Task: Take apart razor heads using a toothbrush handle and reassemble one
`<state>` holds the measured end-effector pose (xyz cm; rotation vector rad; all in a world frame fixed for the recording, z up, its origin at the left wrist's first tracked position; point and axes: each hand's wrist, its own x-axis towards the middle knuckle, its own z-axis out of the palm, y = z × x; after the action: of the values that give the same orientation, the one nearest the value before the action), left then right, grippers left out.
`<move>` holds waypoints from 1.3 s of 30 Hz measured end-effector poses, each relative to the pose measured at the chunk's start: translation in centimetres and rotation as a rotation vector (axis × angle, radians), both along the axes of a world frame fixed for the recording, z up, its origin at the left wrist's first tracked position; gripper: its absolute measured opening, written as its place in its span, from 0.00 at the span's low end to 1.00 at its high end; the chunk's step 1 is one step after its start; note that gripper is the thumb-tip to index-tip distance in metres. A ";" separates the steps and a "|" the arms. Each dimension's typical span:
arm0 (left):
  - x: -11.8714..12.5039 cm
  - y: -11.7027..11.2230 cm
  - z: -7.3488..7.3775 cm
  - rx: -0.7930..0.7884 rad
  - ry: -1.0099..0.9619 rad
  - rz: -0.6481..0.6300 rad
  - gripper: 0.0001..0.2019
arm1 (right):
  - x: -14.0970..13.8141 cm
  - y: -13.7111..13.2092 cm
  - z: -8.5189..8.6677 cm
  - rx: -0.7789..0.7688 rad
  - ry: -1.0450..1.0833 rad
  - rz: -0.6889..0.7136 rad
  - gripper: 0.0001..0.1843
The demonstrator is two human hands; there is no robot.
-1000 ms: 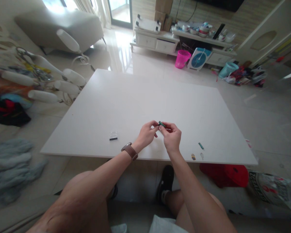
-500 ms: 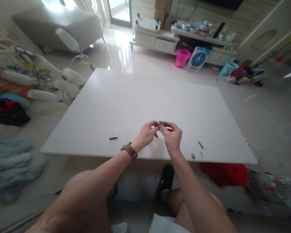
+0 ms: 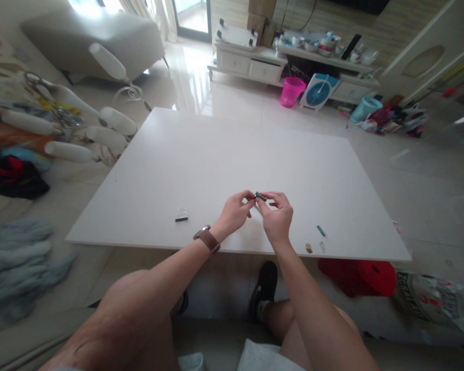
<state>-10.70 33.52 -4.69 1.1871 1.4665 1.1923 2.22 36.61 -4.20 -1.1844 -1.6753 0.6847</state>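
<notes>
My right hand [image 3: 278, 216] pinches a small dark-green strip [image 3: 261, 196] between thumb and fingers, just above the white table [image 3: 232, 159]. At the strip's left end, my left hand [image 3: 235, 211] is closed, thumb and fingertips together on that end. The strip's exact kind is too small to tell. A similar green strip [image 3: 320, 231] lies on the table to the right of my hands. Near it, by the front edge, are a small yellow figure-shaped piece [image 3: 308, 248] and a small clear piece [image 3: 322, 247]. Left of my hands sits a clear case with a black strip [image 3: 181, 215].
A lamp with several white shades [image 3: 116, 121] stands at the table's left. Beyond the table are a pink basket [image 3: 292, 91], a blue-and-white fan [image 3: 317, 93] and a low cabinet [image 3: 247, 67]. A red stool [image 3: 375, 278] is below the front right edge.
My hands stay together at the green strip, with only a slight shift of the right fingers and the strip. The pieces on the table lie as before.
</notes>
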 end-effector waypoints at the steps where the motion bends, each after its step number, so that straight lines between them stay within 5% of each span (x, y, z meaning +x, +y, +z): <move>1: -0.1 -0.1 0.1 0.015 0.093 0.022 0.07 | 0.1 0.0 0.1 0.047 -0.040 0.011 0.07; 6: -0.3 -0.9 0.6 0.158 0.529 0.098 0.08 | 0.4 -0.1 0.1 0.193 -0.163 0.051 0.06; 12: 0.0 -1.5 1.0 0.209 0.735 0.086 0.09 | 0.4 -0.3 0.1 0.272 -0.164 0.026 0.05; 26: 0.4 -1.8 1.4 0.247 0.896 0.122 0.10 | 0.4 -0.6 0.3 0.412 -0.144 0.025 0.05; 39: 0.4 -1.9 1.3 0.482 0.910 0.225 0.13 | 0.2 -1.0 1.1 0.528 -0.035 0.002 0.08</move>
<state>-10.27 31.63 -3.38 2.1225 2.0659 1.2567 2.38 35.61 -3.14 -0.8173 -1.7423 0.1957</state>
